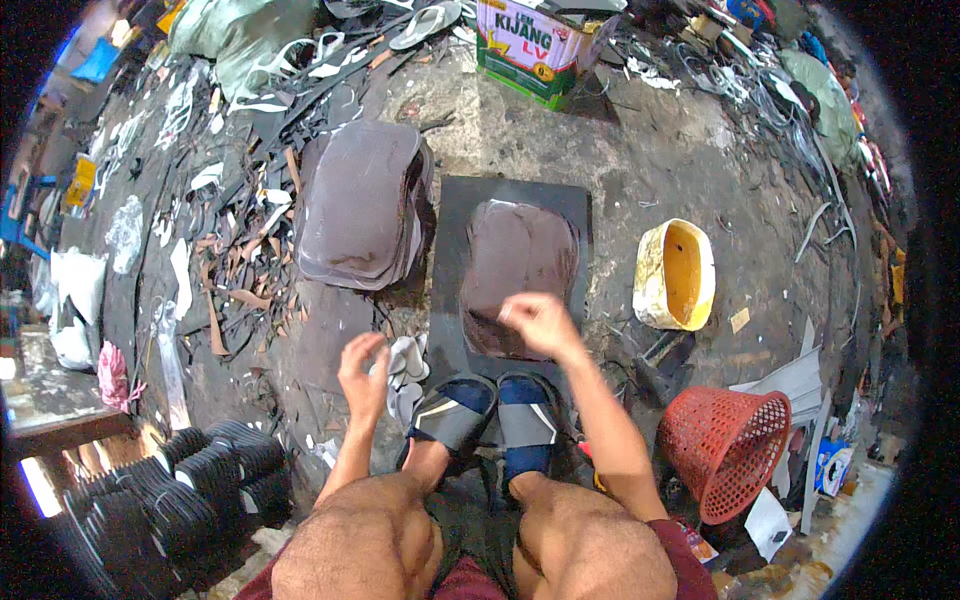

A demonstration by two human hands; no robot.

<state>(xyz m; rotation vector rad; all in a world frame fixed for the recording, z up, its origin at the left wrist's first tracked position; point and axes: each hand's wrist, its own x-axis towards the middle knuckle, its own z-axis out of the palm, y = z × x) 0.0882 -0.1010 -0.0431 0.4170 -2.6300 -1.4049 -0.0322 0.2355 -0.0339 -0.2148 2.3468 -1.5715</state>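
My right hand (540, 325) is over the near part of a small pile of dark brown sheets (522, 245). Its fingers are curled together, and whatever may be in them is hidden. Under the pile lies a square black mat (455, 225). Off to the left, my left hand (363, 378) hovers half curled, with a gap between thumb and fingers and nothing visible in it. Several pale sole-shaped pieces (405, 365) lie beside that hand. A taller stack of brown sheets (360, 200) with rounded corners rises beyond it.
To the right stand a yellow tub (649, 275) and a tilted red basket (690, 445). A square tin (540, 55) is at the far side. Brown scraps (245, 260) litter the left floor. Black soles (150, 510) are stacked at lower left. My sandalled feet (455, 415) are near the mat.
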